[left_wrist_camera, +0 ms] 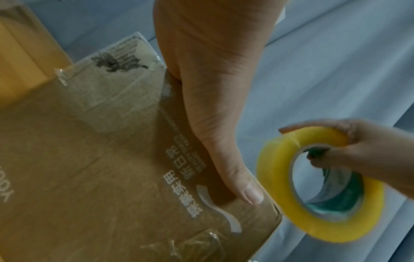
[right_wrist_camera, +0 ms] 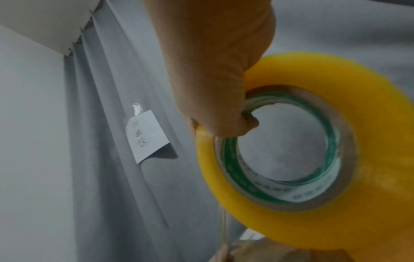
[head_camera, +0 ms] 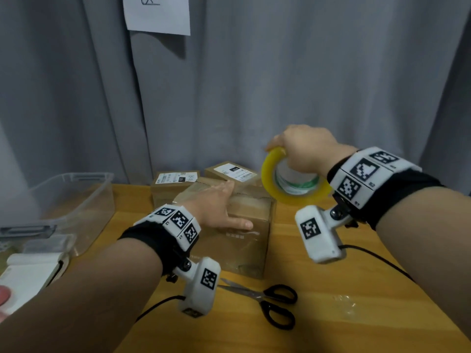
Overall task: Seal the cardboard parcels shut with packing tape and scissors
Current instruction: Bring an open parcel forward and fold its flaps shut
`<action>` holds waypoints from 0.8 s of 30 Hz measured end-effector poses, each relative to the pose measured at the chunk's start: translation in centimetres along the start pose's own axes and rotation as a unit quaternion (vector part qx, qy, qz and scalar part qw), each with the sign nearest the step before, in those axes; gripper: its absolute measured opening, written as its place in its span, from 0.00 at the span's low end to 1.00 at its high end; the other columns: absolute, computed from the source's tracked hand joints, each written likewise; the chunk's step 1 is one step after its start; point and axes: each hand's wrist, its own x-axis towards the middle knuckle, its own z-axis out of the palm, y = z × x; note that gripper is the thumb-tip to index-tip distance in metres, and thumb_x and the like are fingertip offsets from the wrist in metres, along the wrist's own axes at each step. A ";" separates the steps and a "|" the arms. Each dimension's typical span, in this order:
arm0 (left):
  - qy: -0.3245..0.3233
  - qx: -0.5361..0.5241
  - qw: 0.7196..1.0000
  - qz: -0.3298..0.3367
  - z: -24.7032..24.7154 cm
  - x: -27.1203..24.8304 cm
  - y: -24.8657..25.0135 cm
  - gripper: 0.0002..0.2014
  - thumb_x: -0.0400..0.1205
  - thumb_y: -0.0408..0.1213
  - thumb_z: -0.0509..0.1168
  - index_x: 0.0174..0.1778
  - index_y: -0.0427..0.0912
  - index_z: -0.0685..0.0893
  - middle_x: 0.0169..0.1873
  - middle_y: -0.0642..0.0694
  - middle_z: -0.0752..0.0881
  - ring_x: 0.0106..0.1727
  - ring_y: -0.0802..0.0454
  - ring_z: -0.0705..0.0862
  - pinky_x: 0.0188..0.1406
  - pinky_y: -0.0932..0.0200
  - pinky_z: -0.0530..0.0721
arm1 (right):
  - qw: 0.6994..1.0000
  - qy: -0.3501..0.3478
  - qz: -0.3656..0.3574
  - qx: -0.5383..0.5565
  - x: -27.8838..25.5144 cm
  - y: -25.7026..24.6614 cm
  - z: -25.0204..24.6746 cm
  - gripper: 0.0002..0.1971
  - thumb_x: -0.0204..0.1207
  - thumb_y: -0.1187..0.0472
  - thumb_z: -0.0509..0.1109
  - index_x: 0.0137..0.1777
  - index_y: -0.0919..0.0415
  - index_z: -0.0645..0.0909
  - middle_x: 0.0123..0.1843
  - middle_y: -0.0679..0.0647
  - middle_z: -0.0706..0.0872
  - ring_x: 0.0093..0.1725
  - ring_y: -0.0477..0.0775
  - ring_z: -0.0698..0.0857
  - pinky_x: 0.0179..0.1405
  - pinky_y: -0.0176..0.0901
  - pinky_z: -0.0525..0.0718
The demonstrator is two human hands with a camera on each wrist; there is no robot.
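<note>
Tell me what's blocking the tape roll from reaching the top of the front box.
Nothing visible blocks it. The right hand holds the tape roll in the air above the right edge of the front box. The left hand lies flat on the box top, toward its left and front, so the right part stays bare.

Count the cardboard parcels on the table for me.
3: the front parcel under the left hand, two labelled parcels behind it, back-left and back-right. More may be hidden behind.

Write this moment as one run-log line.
left hand: flat on brown cardboard box | right hand: holds yellow tape roll | black-handled scissors: on table
</note>
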 end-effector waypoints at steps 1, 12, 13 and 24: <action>0.000 0.000 1.000 0.001 0.0 -0.1 0.1 0.60 0.66 0.73 0.65 0.84 0.40 0.47 0.83 0.43 0.55 0.82 0.47 0.57 0.81 0.52 0.58 | 1.000 0.006 -0.010 -0.010 0.2 -0.3 -0.6 0.28 0.77 0.67 0.61 0.72 0.38 0.74 0.69 0.53 0.77 0.70 0.60 0.76 0.56 0.52 0.76; -0.042 0.041 0.998 0.014 -0.6 -0.4 0.6 0.55 0.71 0.68 0.64 0.84 0.40 0.45 0.84 0.42 0.45 0.84 0.48 0.48 0.81 0.54 0.48 | 0.998 -0.065 0.018 -0.011 -4.5 1.2 4.5 0.29 0.78 0.68 0.59 0.74 0.38 0.72 0.66 0.54 0.76 0.66 0.62 0.77 0.46 0.48 0.70; -0.044 0.045 0.998 0.014 -0.5 -0.3 0.7 0.55 0.71 0.68 0.64 0.84 0.40 0.44 0.84 0.42 0.45 0.84 0.48 0.47 0.81 0.54 0.48 | 0.998 -0.062 0.021 -0.009 -4.8 1.2 5.2 0.29 0.79 0.68 0.58 0.75 0.38 0.71 0.65 0.54 0.75 0.65 0.62 0.77 0.45 0.48 0.70; -0.111 0.118 0.986 -0.026 -0.6 1.1 3.5 0.56 0.57 0.84 0.53 0.79 0.70 0.37 0.82 0.33 0.46 0.83 0.33 0.47 0.76 0.30 0.57 | 0.996 -0.063 -0.049 -0.038 -5.7 0.3 7.8 0.36 0.80 0.67 0.54 0.80 0.29 0.54 0.65 0.52 0.73 0.60 0.59 0.75 0.49 0.49 0.72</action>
